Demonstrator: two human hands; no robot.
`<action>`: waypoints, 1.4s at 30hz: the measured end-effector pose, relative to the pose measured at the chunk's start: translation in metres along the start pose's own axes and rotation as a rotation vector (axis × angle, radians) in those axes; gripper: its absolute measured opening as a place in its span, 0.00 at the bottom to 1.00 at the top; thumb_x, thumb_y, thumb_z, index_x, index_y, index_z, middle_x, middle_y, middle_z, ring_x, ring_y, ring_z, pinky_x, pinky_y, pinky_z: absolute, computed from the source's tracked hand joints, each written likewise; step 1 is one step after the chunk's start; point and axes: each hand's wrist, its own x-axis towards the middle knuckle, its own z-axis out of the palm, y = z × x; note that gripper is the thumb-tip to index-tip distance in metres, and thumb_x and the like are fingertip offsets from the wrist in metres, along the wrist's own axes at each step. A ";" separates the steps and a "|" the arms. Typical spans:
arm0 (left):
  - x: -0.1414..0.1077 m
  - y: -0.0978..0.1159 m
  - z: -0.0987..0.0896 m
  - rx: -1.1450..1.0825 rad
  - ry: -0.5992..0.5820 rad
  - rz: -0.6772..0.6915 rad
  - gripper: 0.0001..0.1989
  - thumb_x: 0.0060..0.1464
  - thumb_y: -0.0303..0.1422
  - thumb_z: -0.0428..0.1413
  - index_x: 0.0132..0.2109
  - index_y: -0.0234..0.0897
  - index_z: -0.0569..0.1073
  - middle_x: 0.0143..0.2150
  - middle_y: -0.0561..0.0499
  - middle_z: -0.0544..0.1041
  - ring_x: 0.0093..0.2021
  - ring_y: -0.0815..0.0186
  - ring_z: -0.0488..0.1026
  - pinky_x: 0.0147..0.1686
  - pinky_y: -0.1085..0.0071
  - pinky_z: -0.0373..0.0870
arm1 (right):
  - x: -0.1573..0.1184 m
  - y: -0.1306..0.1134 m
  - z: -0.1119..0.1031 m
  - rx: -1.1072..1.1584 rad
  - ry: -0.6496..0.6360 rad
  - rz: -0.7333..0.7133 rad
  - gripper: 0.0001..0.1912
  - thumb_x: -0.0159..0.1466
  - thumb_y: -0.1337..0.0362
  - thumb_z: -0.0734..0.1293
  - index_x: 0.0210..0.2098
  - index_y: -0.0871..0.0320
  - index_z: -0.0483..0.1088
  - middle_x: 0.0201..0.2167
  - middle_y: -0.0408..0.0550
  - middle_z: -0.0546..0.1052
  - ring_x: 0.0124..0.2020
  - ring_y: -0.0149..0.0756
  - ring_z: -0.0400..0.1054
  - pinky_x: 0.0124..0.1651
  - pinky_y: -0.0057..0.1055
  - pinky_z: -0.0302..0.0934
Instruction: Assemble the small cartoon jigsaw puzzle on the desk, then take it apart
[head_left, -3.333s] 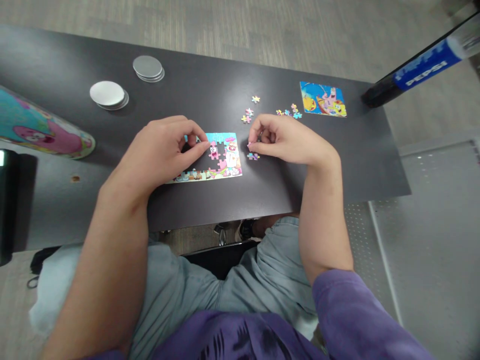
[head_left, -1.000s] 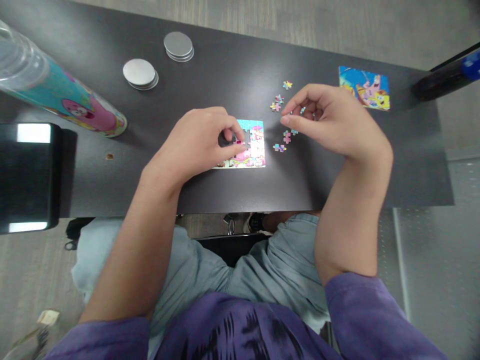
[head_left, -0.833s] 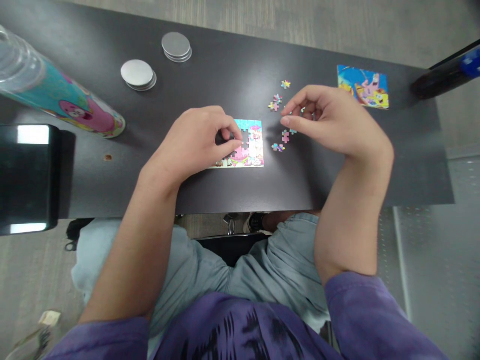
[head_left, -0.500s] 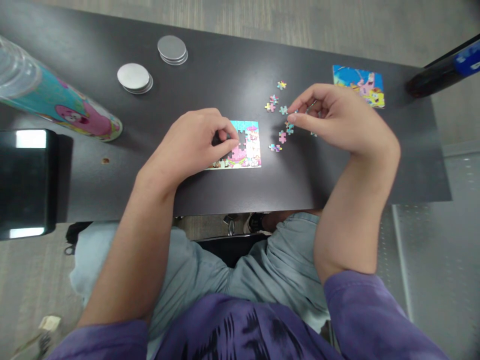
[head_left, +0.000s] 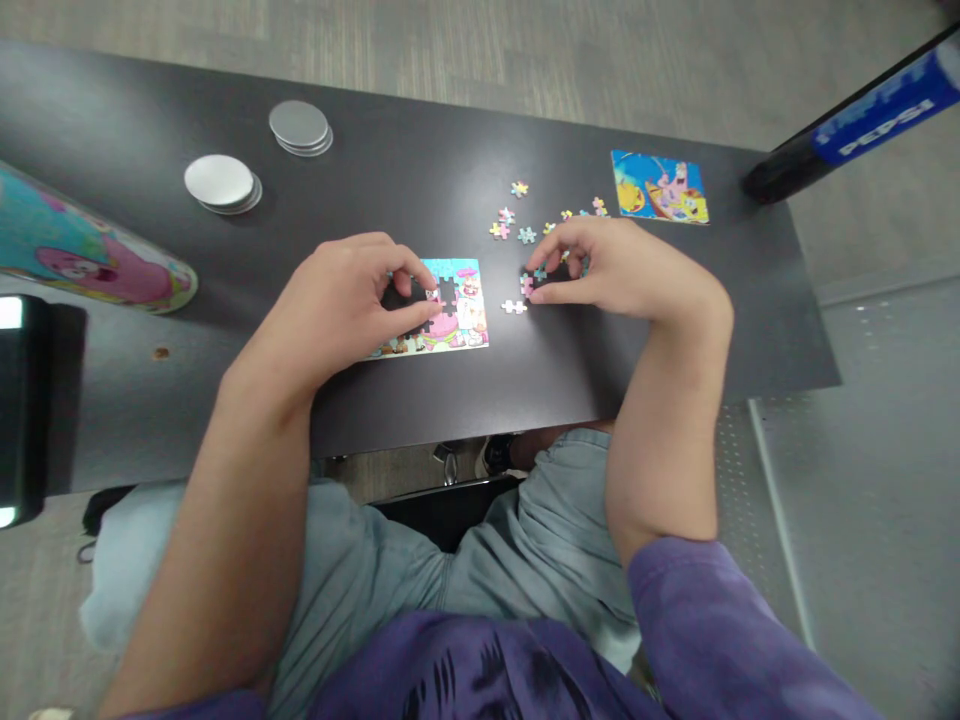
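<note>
A partly filled jigsaw puzzle with a pink and blue cartoon picture lies on the dark table, dark gaps showing in its middle. My left hand rests over its left part, thumb and forefinger apart at a pink piece. Right of the puzzle, my right hand has its thumb and forefinger around a small pink piece at table level. Several loose pieces lie around those fingertips, among them a pale one and a teal one; some are partly hidden by the hand.
A blue cartoon picture lies behind my right hand, near a Pepsi bottle. Two stacks of round discs, a cartoon-printed cylinder and a black device are at the left.
The camera view has shifted, so the table things appear further left. My right hand has moved nearer to me, from the middle of the loose pieces down to the pink piece.
</note>
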 end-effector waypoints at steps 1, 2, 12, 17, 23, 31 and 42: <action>-0.001 0.002 -0.001 0.005 -0.010 -0.003 0.06 0.74 0.38 0.72 0.52 0.42 0.91 0.46 0.51 0.85 0.46 0.58 0.79 0.51 0.58 0.75 | 0.000 -0.004 0.001 -0.012 -0.010 0.006 0.14 0.66 0.65 0.92 0.46 0.50 0.90 0.39 0.45 0.85 0.42 0.47 0.75 0.48 0.45 0.66; -0.001 0.004 -0.002 0.007 -0.011 -0.004 0.05 0.75 0.36 0.71 0.52 0.42 0.91 0.46 0.51 0.84 0.45 0.60 0.78 0.50 0.59 0.74 | 0.000 -0.008 0.002 -0.023 -0.019 0.014 0.12 0.68 0.65 0.91 0.46 0.49 0.89 0.39 0.46 0.85 0.43 0.49 0.76 0.49 0.46 0.67; -0.001 -0.001 -0.002 0.043 0.083 0.002 0.08 0.78 0.35 0.66 0.51 0.43 0.91 0.42 0.53 0.84 0.39 0.62 0.75 0.43 0.60 0.69 | 0.001 -0.026 0.010 -0.028 -0.012 0.005 0.14 0.63 0.70 0.85 0.42 0.51 0.81 0.39 0.46 0.84 0.40 0.48 0.78 0.49 0.43 0.68; -0.001 0.003 -0.003 0.044 0.079 -0.027 0.09 0.77 0.35 0.66 0.51 0.40 0.92 0.42 0.52 0.84 0.38 0.63 0.74 0.43 0.60 0.68 | 0.000 -0.025 0.012 0.136 -0.025 -0.039 0.12 0.69 0.63 0.84 0.42 0.49 0.79 0.38 0.47 0.85 0.40 0.49 0.78 0.49 0.46 0.69; 0.001 0.001 -0.001 0.030 0.105 0.005 0.10 0.76 0.36 0.65 0.51 0.39 0.92 0.43 0.49 0.85 0.40 0.60 0.78 0.47 0.60 0.73 | 0.003 -0.048 0.023 0.289 0.040 -0.157 0.08 0.75 0.57 0.82 0.49 0.48 0.84 0.45 0.50 0.89 0.46 0.52 0.80 0.53 0.51 0.73; 0.000 0.000 0.001 0.051 0.121 -0.029 0.13 0.77 0.38 0.64 0.53 0.40 0.93 0.44 0.48 0.86 0.40 0.59 0.79 0.44 0.60 0.73 | 0.018 -0.064 0.049 0.319 -0.022 -0.111 0.06 0.78 0.56 0.84 0.49 0.47 0.87 0.41 0.47 0.87 0.45 0.51 0.80 0.50 0.49 0.77; 0.002 0.001 0.002 0.082 0.093 -0.059 0.16 0.78 0.39 0.61 0.55 0.41 0.94 0.47 0.46 0.90 0.45 0.54 0.84 0.50 0.57 0.78 | 0.032 -0.055 0.070 0.256 -0.036 -0.281 0.06 0.76 0.62 0.77 0.50 0.55 0.89 0.37 0.45 0.85 0.38 0.43 0.73 0.46 0.42 0.69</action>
